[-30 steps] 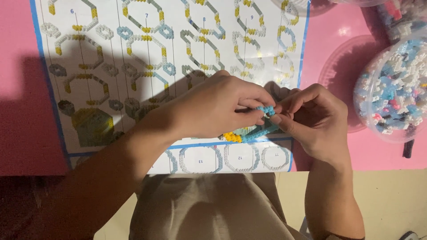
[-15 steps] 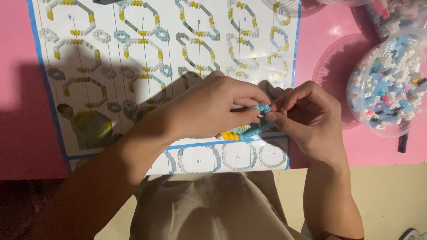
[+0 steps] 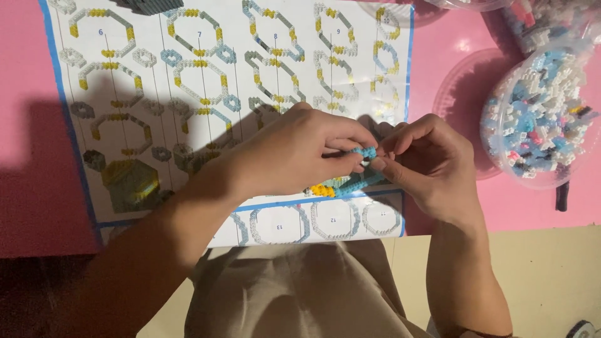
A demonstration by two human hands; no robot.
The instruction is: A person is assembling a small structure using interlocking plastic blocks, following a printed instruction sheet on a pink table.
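While both hands meet over the near edge of the instruction sheet (image 3: 238, 75), a small blue brick piece (image 3: 366, 152) sits pinched between them. The left hand (image 3: 294, 156) comes in from the near left, its thumb and forefinger pressed together on the left end of the piece. The right hand (image 3: 432, 166) comes in from the near right, its fingertips (image 3: 380, 164) closed on the piece's right end, so the blue piece lies exactly where the two grips touch, held just above the sheet.

Directly beneath the hands, partly hidden by them, lies a small assembled model (image 3: 341, 186) of teal and yellow bricks; whether the blue piece touches it cannot be told. The sheet, edged in blue and printed with diagrams of yellow, grey and blue ring shapes, lies flat on the pink tabletop (image 3: 31, 75). At the sheet's near left corner is a printed picture of the finished greenish build (image 3: 131, 184).

To the far right stands a clear round tub (image 3: 541, 116) full of loose white, blue and pink bricks, with an empty clear lid (image 3: 460, 94) just to its left, partly under the tub. The person's grey-clad lap (image 3: 288, 294) fills the near middle below the tabletop edge.
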